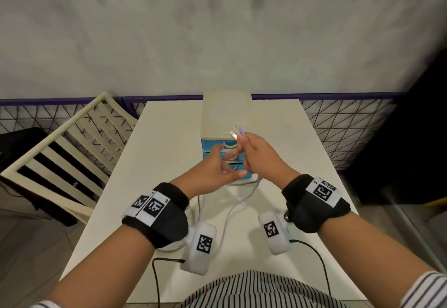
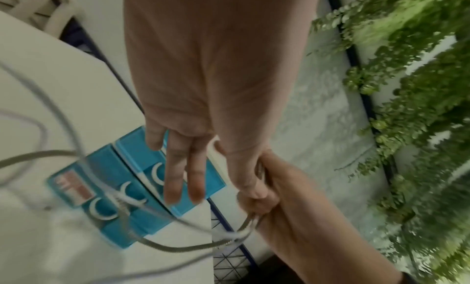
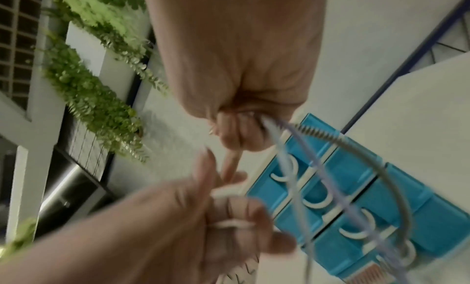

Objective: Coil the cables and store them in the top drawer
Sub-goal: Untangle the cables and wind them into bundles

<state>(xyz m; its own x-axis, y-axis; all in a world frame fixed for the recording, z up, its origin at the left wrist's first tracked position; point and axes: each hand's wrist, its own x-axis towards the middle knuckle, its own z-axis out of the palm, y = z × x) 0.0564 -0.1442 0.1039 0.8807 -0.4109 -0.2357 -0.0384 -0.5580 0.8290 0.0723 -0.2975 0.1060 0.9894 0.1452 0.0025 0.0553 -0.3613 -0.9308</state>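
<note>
My right hand is clenched around the ends of the cables, and the plugs stick up out of the fist in front of the drawer unit. From the fist the cables, one lilac and one grey braided, hang down and loop over the table. My left hand is just left of the fist, fingers straight, holding nothing. The left wrist view shows those straight fingers over the blue drawers, all shut. In the right wrist view the fist grips the cables.
The white table carries the drawer unit at its far middle. A cream slatted chair stands to the left and a wire fence runs behind. A dark object is at the right. Hanging plants cover the wall.
</note>
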